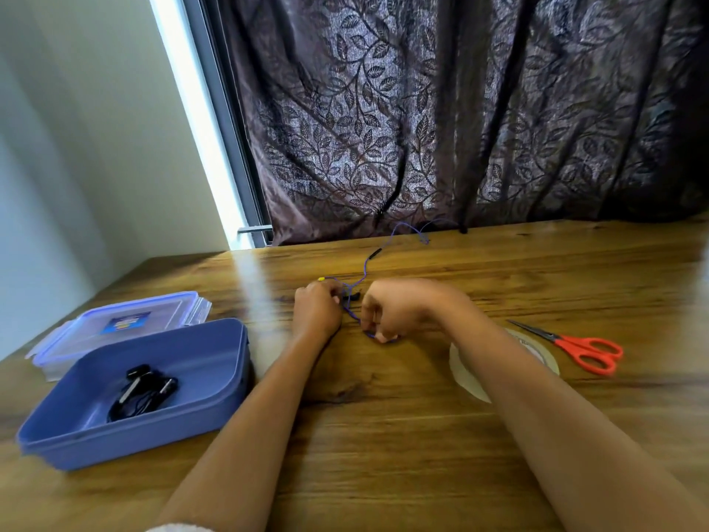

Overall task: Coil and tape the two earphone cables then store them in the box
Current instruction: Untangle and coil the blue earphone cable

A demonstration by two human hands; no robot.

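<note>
Near the middle of the surface [383, 435], the left hand [316, 309] and the right hand [395, 311] both have fingers curled around the purple earphone cable [365, 269], which runs toward the far edge. The black earphone cable [144, 391] lies coiled inside the blue box [153, 435] near the left edge

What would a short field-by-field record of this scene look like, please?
left hand: holds the purple earphone cable
right hand: pinches a loop of the same cable
cable tail: trails across the table toward the curtain
box: open, black earphones bundled inside
lid: on the table beyond the box
tape roll: partly under the right forearm
scissors: red-handled, closed, right of the tape roll
</note>
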